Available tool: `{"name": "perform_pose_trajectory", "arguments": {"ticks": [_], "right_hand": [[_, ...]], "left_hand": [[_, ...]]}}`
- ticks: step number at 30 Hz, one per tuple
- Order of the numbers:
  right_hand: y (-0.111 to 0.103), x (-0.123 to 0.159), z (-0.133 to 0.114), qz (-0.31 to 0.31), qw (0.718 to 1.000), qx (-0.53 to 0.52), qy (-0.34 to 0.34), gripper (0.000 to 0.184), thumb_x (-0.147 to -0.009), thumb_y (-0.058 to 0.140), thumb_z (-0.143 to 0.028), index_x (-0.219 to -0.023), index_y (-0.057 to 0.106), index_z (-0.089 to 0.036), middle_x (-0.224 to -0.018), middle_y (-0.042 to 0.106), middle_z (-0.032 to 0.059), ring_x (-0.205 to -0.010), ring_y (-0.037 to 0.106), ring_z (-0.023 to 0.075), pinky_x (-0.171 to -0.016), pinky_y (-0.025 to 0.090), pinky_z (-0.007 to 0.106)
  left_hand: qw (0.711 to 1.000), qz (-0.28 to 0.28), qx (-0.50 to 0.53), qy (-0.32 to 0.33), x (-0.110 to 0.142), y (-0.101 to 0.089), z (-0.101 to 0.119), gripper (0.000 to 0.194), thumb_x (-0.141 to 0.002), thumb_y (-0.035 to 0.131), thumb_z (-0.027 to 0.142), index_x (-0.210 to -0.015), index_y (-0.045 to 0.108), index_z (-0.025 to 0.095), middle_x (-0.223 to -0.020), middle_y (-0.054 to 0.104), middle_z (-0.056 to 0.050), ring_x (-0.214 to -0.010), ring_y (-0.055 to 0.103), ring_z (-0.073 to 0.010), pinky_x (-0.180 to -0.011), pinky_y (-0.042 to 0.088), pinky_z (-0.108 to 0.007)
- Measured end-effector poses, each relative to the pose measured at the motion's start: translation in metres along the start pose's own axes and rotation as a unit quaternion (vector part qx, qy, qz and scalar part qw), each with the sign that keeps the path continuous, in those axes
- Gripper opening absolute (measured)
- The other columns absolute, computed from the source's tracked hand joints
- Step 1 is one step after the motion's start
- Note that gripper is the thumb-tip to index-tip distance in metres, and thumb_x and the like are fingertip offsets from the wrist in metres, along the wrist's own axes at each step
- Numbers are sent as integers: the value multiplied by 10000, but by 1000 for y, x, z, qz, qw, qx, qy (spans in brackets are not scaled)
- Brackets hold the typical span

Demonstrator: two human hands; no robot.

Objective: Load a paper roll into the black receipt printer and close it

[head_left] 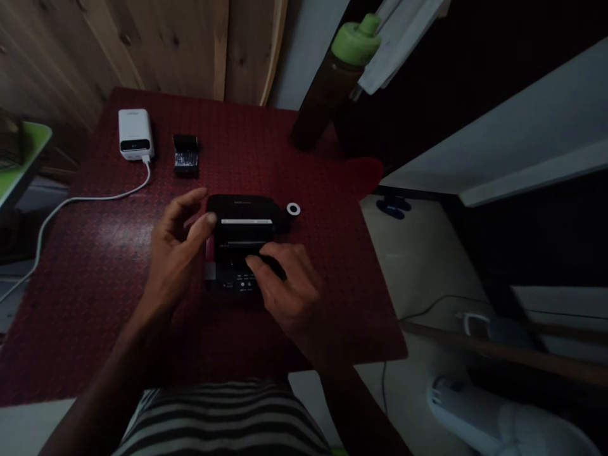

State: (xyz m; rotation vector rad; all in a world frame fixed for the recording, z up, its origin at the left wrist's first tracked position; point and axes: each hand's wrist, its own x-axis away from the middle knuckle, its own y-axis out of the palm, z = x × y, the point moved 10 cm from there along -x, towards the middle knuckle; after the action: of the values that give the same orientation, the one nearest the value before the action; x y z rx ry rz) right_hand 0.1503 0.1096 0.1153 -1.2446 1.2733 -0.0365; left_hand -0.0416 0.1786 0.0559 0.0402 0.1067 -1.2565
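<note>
In front of me on the table lies a black device (244, 209) with its lid raised and a pale strip along the lid's front. It resembles a small printer or label maker, but its exact kind is unclear. My left hand (178, 237) is at the device's left side, thumb at the lid's edge and index finger stretched apart from it. Over the device's dark inner bay, my right hand (289, 278) has thumb and forefinger drawn together; what is between them is too dark to make out. Small white symbols (246, 284) show on the device's front panel.
A white power bank (135, 133) with a white cable (95, 197) is at the back left of the red table (118, 253). Beside it sits a small black ribbon-like cartridge (185, 155). A white ring (293, 209) and a tall green-capped bottle (327, 88) are on the right.
</note>
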Motion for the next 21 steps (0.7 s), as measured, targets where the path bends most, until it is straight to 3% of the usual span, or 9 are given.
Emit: {"name": "perform_pose_trajectory", "arguments": {"ticks": [4,11,21], "right_hand": [[4,2,3,-22,999,27,20,253,-1062,682,-74,-1055,818,-287,-1309,842,57,-1261,729,273,-1016,542,446],[11,3,9,-51,996,-44,58,273,-1094,630,-86,-1053,829,-268,-1192,893,36,-1128,829,245,-1006,537,455],[8,3,6,-56,993,-77,75,260,-1091,605,-42,-1111,812,-199,-1222,884,94,-1168,830,251,-1017,599,446]], "left_hand": [[997,-26,16,-67,23,-6,-23,553,-868,916,460,-1369,748,294,-1489,752,-85,-1398,707,-326,-1171,593,-490],[992,-68,48,-97,36,1,-38,595,-903,888,463,-1434,712,257,-1482,759,-118,-1384,724,-342,-1137,617,-495],[989,-88,32,-113,38,4,-35,612,-938,839,445,-1492,670,246,-1494,745,-131,-1355,736,-341,-1103,630,-490]]}}
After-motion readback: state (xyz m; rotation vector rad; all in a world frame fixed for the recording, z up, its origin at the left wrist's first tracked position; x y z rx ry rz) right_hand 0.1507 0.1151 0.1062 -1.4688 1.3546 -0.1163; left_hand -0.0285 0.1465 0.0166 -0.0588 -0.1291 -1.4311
